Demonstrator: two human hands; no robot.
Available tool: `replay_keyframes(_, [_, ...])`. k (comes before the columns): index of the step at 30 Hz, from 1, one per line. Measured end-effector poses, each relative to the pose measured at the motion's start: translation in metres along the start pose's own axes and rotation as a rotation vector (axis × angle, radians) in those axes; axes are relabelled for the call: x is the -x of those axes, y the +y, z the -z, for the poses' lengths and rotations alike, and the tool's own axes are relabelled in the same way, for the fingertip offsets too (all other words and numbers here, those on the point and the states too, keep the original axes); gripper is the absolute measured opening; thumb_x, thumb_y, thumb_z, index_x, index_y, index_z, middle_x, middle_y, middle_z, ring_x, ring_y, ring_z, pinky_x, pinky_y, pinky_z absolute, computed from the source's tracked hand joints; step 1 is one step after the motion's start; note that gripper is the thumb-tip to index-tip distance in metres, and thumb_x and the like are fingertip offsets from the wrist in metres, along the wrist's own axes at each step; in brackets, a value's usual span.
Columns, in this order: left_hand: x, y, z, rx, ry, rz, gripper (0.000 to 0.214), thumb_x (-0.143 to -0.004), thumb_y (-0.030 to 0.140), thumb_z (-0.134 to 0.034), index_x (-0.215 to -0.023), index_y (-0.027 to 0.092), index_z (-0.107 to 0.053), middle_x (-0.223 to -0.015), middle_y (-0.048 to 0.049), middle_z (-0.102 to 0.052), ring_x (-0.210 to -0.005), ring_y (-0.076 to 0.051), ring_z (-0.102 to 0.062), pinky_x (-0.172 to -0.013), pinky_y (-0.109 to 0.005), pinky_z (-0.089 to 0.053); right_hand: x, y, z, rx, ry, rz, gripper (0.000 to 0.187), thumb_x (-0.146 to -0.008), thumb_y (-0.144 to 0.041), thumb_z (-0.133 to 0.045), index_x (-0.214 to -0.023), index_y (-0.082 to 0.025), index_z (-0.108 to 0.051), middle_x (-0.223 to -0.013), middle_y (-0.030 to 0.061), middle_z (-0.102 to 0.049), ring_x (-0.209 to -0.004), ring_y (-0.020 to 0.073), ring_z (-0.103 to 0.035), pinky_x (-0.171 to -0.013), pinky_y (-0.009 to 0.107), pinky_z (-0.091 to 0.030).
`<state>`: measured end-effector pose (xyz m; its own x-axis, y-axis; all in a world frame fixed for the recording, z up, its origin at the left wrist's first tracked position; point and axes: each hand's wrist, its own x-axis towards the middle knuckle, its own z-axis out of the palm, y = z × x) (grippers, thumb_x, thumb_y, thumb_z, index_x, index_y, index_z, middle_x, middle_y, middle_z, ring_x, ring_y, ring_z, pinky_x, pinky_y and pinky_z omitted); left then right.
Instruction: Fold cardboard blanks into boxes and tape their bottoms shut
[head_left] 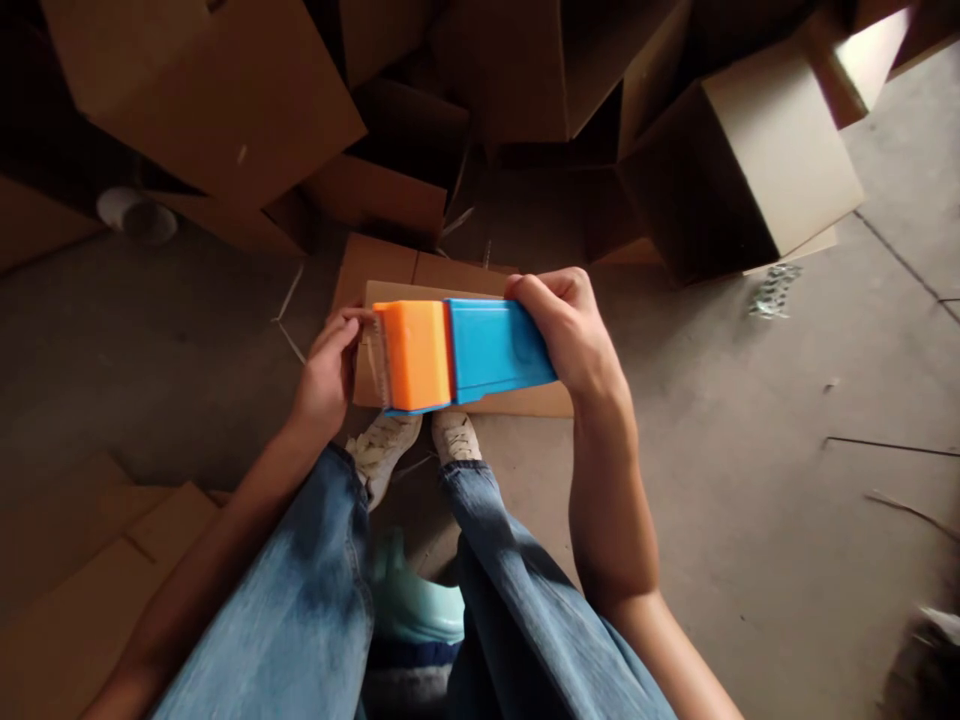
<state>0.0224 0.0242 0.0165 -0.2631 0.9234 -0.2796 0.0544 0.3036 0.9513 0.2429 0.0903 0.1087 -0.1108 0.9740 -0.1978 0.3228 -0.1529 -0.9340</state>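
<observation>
A blue and orange tape dispenser (495, 345) is held level above a flat piece of cardboard (465, 402). My right hand (570, 325) is closed around its blue end. At the other end, the orange part carries a toothed cutting edge. Close to that edge, my left hand (326, 365) has its thumb and fingers pinched together, with a fingertip reaching the dispenser's corner. Whatever lies between those fingers is too small to make out. The cardboard lies on the floor just in front of my shoes (456, 436).
Open cardboard boxes crowd the far side, including a large box (225, 100) at left and a tilted box (780, 150) at right. Cardboard sheets (97, 590) lie at lower left. A white roll (139, 213) and loose strips are on the concrete floor (720, 480).
</observation>
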Motion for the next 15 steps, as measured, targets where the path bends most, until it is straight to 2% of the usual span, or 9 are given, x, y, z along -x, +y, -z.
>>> replay_keyframes(2, [-0.002,0.004,0.009,0.147,0.007,0.029,0.028,-0.089,0.048,-0.051,-0.092,0.023,-0.062,-0.118,-0.0061,-0.068,-0.106,-0.022,-0.063,-0.083,-0.035,-0.054,0.001,0.001,0.0,0.003,0.008,-0.003,0.049,-0.084,-0.032,-0.063,-0.056,-0.023,-0.024,-0.053,-0.0072,-0.017,-0.05,0.0058,-0.015,-0.044,0.024,-0.013])
replay_keyframes(5, [0.003,0.012,0.019,0.219,0.02,-0.053,0.021,-0.091,0.038,-0.053,-0.094,0.022,-0.066,-0.116,-0.0045,-0.071,-0.108,-0.021,-0.063,-0.085,-0.032,-0.05,0.002,0.002,0.0,0.014,0.021,0.006,0.049,-0.085,-0.034,-0.061,-0.053,-0.022,-0.026,-0.053,-0.0066,-0.018,-0.049,0.0058,-0.016,-0.044,0.024,-0.012])
replay_keyframes(8, [0.015,0.025,0.022,0.263,-0.11,-0.009,0.03,-0.096,0.04,-0.046,-0.099,0.021,-0.069,-0.106,-0.0057,-0.075,-0.094,-0.019,-0.067,-0.079,-0.032,-0.05,0.004,0.002,0.0,0.022,0.035,0.008,0.048,-0.084,-0.035,-0.061,-0.052,-0.022,-0.029,-0.052,-0.0063,-0.02,-0.048,0.0062,-0.017,-0.043,0.025,-0.013])
replay_keyframes(11, [0.024,0.033,0.023,0.31,-0.219,0.062,0.042,-0.101,0.045,-0.038,-0.102,0.019,-0.071,-0.101,-0.0075,-0.076,-0.094,-0.019,-0.068,-0.081,-0.033,-0.05,0.005,0.003,0.0,0.036,0.039,-0.012,0.047,-0.084,-0.036,-0.061,-0.05,-0.021,-0.032,-0.052,-0.0058,-0.023,-0.048,0.0067,-0.019,-0.043,0.025,-0.014])
replay_keyframes(13, [0.024,0.034,0.025,0.313,-0.193,0.069,0.041,-0.1,0.044,-0.04,-0.099,0.018,-0.072,-0.098,-0.0074,-0.076,-0.09,-0.018,-0.068,-0.077,-0.031,-0.05,0.005,0.005,0.001,0.046,0.055,-0.03,0.046,-0.085,-0.037,-0.061,-0.05,-0.021,-0.035,-0.052,-0.0053,-0.027,-0.047,0.0071,-0.023,-0.043,0.025,-0.017])
replay_keyframes(15, [0.02,0.032,0.029,0.245,-0.069,0.066,0.027,-0.095,0.037,-0.051,-0.093,0.019,-0.071,-0.092,-0.0057,-0.076,-0.082,-0.015,-0.066,-0.069,-0.027,-0.047,0.006,0.009,0.001,0.046,0.103,-0.032,0.043,-0.086,-0.037,-0.062,-0.052,-0.021,-0.04,-0.054,-0.0046,-0.032,-0.049,0.0081,-0.03,-0.045,0.025,-0.024])
